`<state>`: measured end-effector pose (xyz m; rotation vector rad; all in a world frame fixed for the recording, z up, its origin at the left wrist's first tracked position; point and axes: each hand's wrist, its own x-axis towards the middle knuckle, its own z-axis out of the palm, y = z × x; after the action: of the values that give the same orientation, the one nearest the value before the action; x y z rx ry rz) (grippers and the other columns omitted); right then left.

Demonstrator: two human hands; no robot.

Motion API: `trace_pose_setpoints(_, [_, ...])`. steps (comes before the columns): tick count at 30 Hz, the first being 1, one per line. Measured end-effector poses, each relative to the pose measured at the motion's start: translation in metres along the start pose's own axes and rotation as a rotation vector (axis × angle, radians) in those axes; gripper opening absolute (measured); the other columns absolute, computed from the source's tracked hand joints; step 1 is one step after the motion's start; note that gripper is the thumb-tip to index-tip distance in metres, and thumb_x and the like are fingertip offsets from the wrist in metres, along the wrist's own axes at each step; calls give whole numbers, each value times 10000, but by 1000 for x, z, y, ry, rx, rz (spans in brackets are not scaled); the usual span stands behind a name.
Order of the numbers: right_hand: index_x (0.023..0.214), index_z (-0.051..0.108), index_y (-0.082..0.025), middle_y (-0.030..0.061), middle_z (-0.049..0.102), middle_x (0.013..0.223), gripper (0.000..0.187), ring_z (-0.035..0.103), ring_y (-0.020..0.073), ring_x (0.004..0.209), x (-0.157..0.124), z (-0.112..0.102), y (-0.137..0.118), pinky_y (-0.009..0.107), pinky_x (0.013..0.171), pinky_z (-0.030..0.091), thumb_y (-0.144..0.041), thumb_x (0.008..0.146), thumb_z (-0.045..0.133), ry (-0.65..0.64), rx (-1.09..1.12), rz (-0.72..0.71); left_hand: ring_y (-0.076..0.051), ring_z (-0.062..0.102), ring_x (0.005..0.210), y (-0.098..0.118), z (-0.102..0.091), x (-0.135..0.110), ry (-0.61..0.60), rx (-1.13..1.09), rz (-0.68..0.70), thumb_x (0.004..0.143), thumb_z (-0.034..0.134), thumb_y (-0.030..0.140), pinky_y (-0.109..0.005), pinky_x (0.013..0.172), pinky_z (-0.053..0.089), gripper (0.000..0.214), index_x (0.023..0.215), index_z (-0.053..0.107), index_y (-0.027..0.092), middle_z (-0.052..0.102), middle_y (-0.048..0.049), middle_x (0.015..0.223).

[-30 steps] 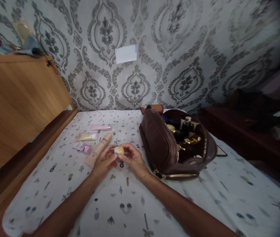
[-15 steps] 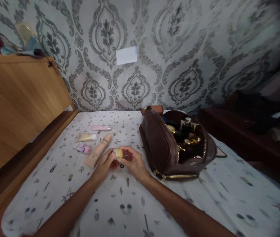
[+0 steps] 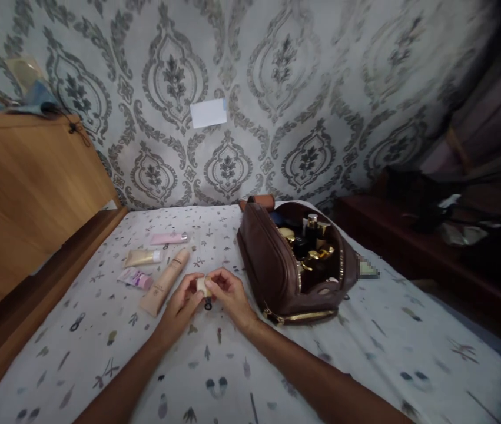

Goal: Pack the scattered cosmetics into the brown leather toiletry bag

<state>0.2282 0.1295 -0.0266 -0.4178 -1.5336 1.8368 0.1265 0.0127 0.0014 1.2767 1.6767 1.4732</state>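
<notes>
Between my two hands is a small cream jar (image 3: 202,286), pale with a yellowish lid, partly covered by my fingers. My left hand (image 3: 183,299) is closed around its left side. From the right, my right hand (image 3: 231,297) pinches it with thumb and fingers. Just left of my left hand lies a large beige tube (image 3: 165,282), flat on the cloth and slanted. Beyond it are a pink tube (image 3: 169,238), a cream-gold tube (image 3: 142,257) with a pale cap, and a white-and-purple tube (image 3: 134,277) with a pink cap.
An open brown cosmetic bag (image 3: 264,259) stands to the right, with gold zips and several dark and gold items inside. The patterned white cloth (image 3: 215,359) covers the surface. A wooden cabinet (image 3: 33,194) borders the left, and patterned wallpaper (image 3: 228,165) rises behind.
The view has shifted slightly right and up. The jar is turned and more hidden by my fingers, with my right hand drawn closer over its lid. The tubes and bag lie as before.
</notes>
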Motion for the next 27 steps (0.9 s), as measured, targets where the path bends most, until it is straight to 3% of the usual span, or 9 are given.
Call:
trace_pose_setpoints(8, [1017, 639, -222, 7, 652, 864, 460, 598, 162, 784, -10, 5, -4, 280, 724, 494, -529, 705, 781, -29, 14, -49, -305, 594, 1180, -3, 0, 1, 131, 74, -78, 884, 547, 579, -402, 987, 495, 495, 1215, 586, 214, 672, -96, 1189])
trace_pose_setpoints(17, [992, 660, -187, -10, 632, 810, 507, 582, 142, 735, -16, 7, -11, 261, 705, 473, -558, 672, 792, 10, -47, -46, -301, 568, 1248, -23, -10, -1, 160, 279, 61, 879, 572, 535, -416, 1040, 488, 489, 1256, 596, 225, 673, -85, 1244])
trace_pose_setpoints(22, [1065, 689, -186, 20, 652, 896, 463, 577, 144, 744, -26, -4, -52, 246, 650, 457, -516, 747, 758, -1, -323, -197, -259, 586, 1234, -5, 10, -10, 229, 194, 78, 923, 505, 540, -315, 913, 558, 467, 1293, 559, 261, 595, -60, 1384])
trace_pose_setpoints(27, [1135, 665, -186, 42, 653, 963, 378, 592, 145, 806, -46, -44, -120, 233, 675, 477, -398, 828, 728, -103, -487, -426, -243, 700, 959, 22, 32, -16, 149, 215, 58, 894, 544, 561, -303, 769, 597, 465, 1241, 603, 257, 720, -59, 1123])
